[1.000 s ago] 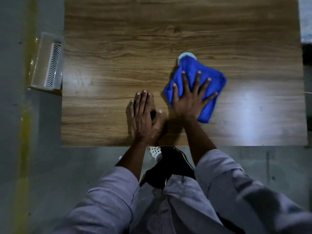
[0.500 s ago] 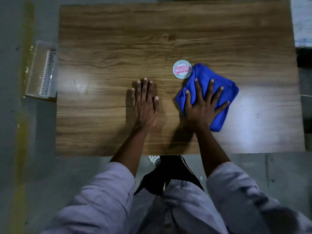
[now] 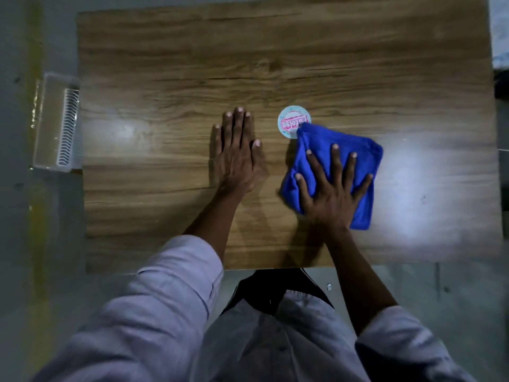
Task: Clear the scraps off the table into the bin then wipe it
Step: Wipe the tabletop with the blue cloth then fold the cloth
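Note:
A folded blue cloth [image 3: 358, 150] lies on the wooden table [image 3: 165, 64], right of its middle. My right hand [image 3: 330, 191] presses flat on the cloth with its fingers spread. My left hand [image 3: 238, 158] rests flat on the bare wood to the cloth's left, fingers straight and together. A round white sticker with pink print [image 3: 292, 121] sits on the table just beyond the cloth's far left corner, which overlaps its edge. A clear plastic bin [image 3: 52, 122] stands on the floor against the table's left edge.
Grey floor surrounds the table, with a yellow stripe [image 3: 35, 188] along the left. My lilac sleeves and dark trousers fill the bottom of the view. Two bright glare patches show on the tabletop.
My right hand has slid the cloth to the right across the table, uncovering the round sticker. My left hand has stayed flat on the wood.

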